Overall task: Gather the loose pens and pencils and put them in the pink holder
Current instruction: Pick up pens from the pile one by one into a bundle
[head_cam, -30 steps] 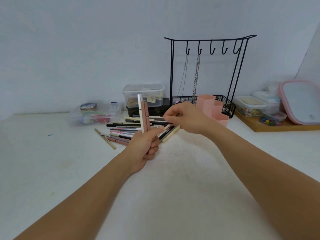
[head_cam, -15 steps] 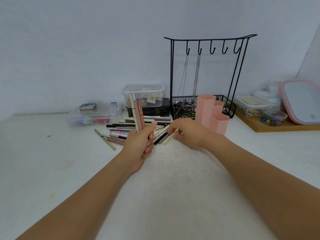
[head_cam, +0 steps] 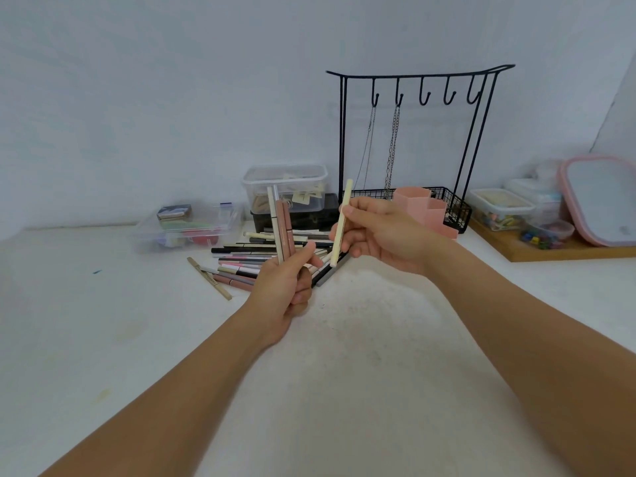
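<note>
Since half a second ago the right hand (head_cam: 382, 235) has risen off the pile of loose pens and pencils (head_cam: 254, 256) and now carries a cream pencil (head_cam: 340, 223), pinched between thumb and fingers and nearly upright, just in front of the pink holder (head_cam: 423, 210). The left hand (head_cam: 285, 287) has kept its place in front of and to the left of the holder, grip clenched on a small bundle of pens (head_cam: 280, 223) — one white, two pinkish — standing upright from the fist. The pile lies on the bench (head_cam: 344, 356) to the left of the holder, between the hands and a clear lidded box (head_cam: 285, 184) behind.

Risks, as judged: passing the cream pencil into the already full left grip could loosen the bundle and let a pen slide out; a tilted entry could catch the holder's rim or tip it.

Obscured: the right hand covers the holder's lower left; the near end of the pile is hidden behind both hands; whether the holder has any contents cannot be seen.
</note>
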The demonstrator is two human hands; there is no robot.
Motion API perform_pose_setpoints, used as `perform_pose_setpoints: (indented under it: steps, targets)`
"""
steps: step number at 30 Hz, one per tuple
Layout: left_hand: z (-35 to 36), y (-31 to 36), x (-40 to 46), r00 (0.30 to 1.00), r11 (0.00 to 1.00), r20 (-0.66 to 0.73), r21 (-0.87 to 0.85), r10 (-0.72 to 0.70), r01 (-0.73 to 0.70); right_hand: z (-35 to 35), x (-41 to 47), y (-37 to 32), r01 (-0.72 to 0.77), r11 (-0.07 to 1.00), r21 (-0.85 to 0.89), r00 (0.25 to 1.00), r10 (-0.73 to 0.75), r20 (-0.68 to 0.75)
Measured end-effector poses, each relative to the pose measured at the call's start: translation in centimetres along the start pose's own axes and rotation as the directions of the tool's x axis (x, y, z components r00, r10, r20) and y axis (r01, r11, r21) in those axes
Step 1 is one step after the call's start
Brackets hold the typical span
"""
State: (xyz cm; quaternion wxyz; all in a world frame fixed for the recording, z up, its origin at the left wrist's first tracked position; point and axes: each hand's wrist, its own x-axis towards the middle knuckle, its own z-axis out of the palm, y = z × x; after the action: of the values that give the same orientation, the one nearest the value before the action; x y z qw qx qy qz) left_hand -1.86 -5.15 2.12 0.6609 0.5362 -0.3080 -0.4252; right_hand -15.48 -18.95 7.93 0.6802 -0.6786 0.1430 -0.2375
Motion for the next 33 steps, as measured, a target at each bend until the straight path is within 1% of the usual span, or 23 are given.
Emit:
perform_pose_setpoints:
  steps: [3,7,10,14,18,20,24,28,30,31,33]
  targets:
    - [0.0,-0.1,0.1,0.999,1.000,0.034,-0.003,0.005,-0.005,0.5,0.0,0.1,-0.028,0.998,0.058,1.000,0.028,0.006]
    - [0.1,-0.1,0.3,0.993,0.996,0.116,-0.089,-0.013,0.024,0.9,0.2,0.7,-0.027,0.992,0.124,0.999,0.030,-0.019]
    - [0.3,0.0,0.3,0.983,0.997,0.184,-0.074,0.002,0.012,1.1,0.3,1.1,-0.030,0.988,0.154,0.999,0.035,-0.031]
    - [0.4,-0.2,0.3,0.974,0.999,0.228,-0.042,0.002,0.008,1.3,0.3,1.2,-0.038,0.998,0.052,0.999,0.038,-0.004]
    - [0.5,-0.2,0.1,0.970,1.000,0.243,0.013,0.006,-0.010,2.0,0.0,1.2,0.008,0.999,-0.034,0.999,-0.006,0.036]
    - [0.6,-0.2,0.0,0.974,1.000,0.227,0.026,-0.002,-0.004,2.6,-0.2,1.1,0.026,0.997,-0.078,0.999,-0.024,0.023]
    - [1.2,-0.4,0.1,0.988,0.999,0.150,0.042,0.021,-0.028,3.4,-0.2,1.0,0.054,0.977,-0.205,0.994,-0.071,-0.077]
    - [1.3,-0.7,0.6,0.998,0.997,0.027,0.045,0.054,-0.055,3.6,0.4,1.3,0.062,0.954,-0.295,0.993,-0.090,-0.081]
    - [1.1,-0.7,0.8,0.996,0.996,-0.030,0.047,0.082,-0.080,3.0,0.5,1.5,0.062,0.926,-0.372,0.991,-0.101,-0.087]
    - [1.0,-0.6,1.0,0.993,0.994,-0.067,0.050,0.098,-0.095,2.4,0.7,1.6,0.074,0.884,-0.462,0.985,-0.139,-0.107]
    - [0.5,-0.4,1.3,0.982,0.991,-0.136,0.044,0.128,-0.123,1.2,0.8,1.8,0.090,0.707,-0.701,0.965,-0.236,-0.113]
